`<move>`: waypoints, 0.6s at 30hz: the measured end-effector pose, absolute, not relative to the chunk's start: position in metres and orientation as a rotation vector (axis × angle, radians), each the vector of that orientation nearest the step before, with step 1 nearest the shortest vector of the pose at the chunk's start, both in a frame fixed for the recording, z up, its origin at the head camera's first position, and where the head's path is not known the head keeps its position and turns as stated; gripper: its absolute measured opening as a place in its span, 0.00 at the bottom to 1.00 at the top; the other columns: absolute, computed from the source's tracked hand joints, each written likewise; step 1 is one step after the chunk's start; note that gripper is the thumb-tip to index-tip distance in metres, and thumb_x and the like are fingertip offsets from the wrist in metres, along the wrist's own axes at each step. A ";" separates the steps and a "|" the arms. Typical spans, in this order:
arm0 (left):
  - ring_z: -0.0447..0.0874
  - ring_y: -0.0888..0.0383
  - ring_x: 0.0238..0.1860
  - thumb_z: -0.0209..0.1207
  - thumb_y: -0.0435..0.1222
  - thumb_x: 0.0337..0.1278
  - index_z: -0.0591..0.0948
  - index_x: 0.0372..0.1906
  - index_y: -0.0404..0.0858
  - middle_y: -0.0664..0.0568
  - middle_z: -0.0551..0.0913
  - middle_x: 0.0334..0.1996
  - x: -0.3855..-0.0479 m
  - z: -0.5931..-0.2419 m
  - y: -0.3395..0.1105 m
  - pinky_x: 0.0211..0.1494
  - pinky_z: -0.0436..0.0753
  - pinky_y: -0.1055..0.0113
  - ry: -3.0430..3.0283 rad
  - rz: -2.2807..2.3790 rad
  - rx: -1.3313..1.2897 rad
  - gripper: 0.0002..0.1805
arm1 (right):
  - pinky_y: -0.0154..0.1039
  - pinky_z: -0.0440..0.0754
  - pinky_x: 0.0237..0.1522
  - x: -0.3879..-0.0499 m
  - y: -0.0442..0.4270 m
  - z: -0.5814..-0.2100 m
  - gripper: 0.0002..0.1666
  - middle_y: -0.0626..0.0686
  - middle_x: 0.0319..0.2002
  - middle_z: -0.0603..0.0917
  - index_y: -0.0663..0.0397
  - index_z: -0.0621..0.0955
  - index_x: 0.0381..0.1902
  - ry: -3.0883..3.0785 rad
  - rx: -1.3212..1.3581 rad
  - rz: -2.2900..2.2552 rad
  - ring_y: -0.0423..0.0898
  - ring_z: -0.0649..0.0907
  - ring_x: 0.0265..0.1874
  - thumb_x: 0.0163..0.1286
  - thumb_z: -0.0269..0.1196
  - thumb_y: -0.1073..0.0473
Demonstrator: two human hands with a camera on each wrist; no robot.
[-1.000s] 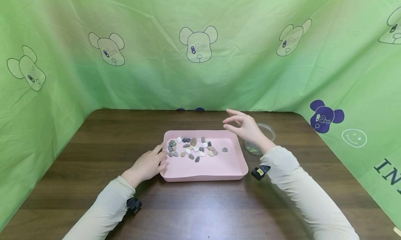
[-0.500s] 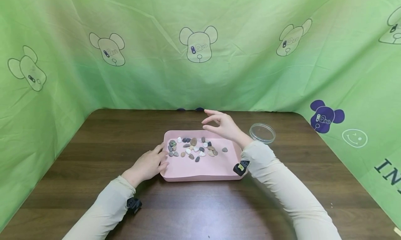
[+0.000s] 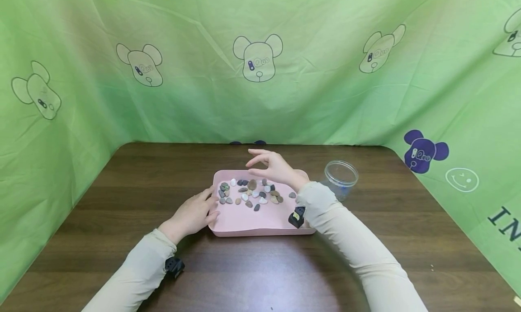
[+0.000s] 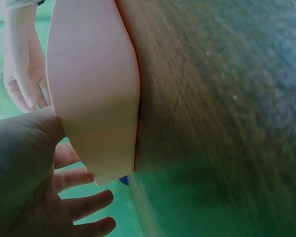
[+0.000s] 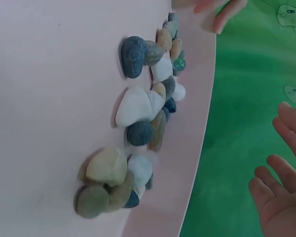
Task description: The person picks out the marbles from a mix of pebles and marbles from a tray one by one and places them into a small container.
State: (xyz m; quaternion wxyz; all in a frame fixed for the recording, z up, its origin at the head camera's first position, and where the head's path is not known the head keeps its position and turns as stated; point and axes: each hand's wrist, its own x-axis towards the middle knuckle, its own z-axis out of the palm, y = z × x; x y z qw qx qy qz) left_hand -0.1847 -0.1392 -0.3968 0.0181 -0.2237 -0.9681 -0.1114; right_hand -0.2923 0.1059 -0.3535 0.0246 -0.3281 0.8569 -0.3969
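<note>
A shallow pink tray [image 3: 244,221] holds several grey, white, dark and tan pebbles [image 3: 252,184], with a green glass marble [image 5: 178,64] among them at the left end. My left hand [image 3: 191,215] rests on the tray's left rim. Its thumb and some fingers touch the wall, and the other fingers are loosely straight in the left wrist view. Above the far side of the tray hovers my right hand [image 3: 273,166], fingers apart and nothing between them. In the right wrist view that hand [image 5: 283,197] shows spread, relaxed fingers, away from the pebbles.
A clear round jar [image 3: 341,182] stands right of the tray; its contents are hard to make out. The brown wooden table [image 3: 134,190] is bounded by a green printed curtain [image 3: 195,90] at the back and sides.
My right hand has moved left, from beside the jar to over the tray's far side, uncovering the jar. The left hand and the pebbles stay where they were.
</note>
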 end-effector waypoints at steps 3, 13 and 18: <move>0.66 0.39 0.66 0.57 0.42 0.59 0.75 0.56 0.30 0.34 0.64 0.66 -0.185 -0.396 -0.139 0.65 0.69 0.47 -3.014 -0.341 -0.689 0.24 | 0.51 0.66 0.66 -0.294 0.100 -0.356 0.13 0.59 0.67 0.68 0.62 0.83 0.43 2.635 -1.019 -1.207 0.56 0.65 0.68 0.61 0.64 0.62; 0.64 0.36 0.66 0.57 0.43 0.59 0.73 0.59 0.30 0.33 0.65 0.66 -0.185 -0.397 -0.139 0.66 0.67 0.45 -3.000 -0.278 -0.695 0.27 | 0.45 0.71 0.63 -0.299 0.082 -0.366 0.11 0.61 0.65 0.70 0.60 0.85 0.40 2.625 -1.037 -1.150 0.55 0.67 0.67 0.60 0.65 0.62; 0.65 0.36 0.65 0.57 0.42 0.59 0.74 0.58 0.29 0.33 0.67 0.64 -0.184 -0.396 -0.138 0.65 0.68 0.45 -2.972 -0.244 -0.715 0.26 | 0.47 0.69 0.65 -0.301 0.074 -0.371 0.11 0.61 0.65 0.70 0.58 0.85 0.40 2.648 -1.068 -1.055 0.55 0.68 0.67 0.60 0.65 0.60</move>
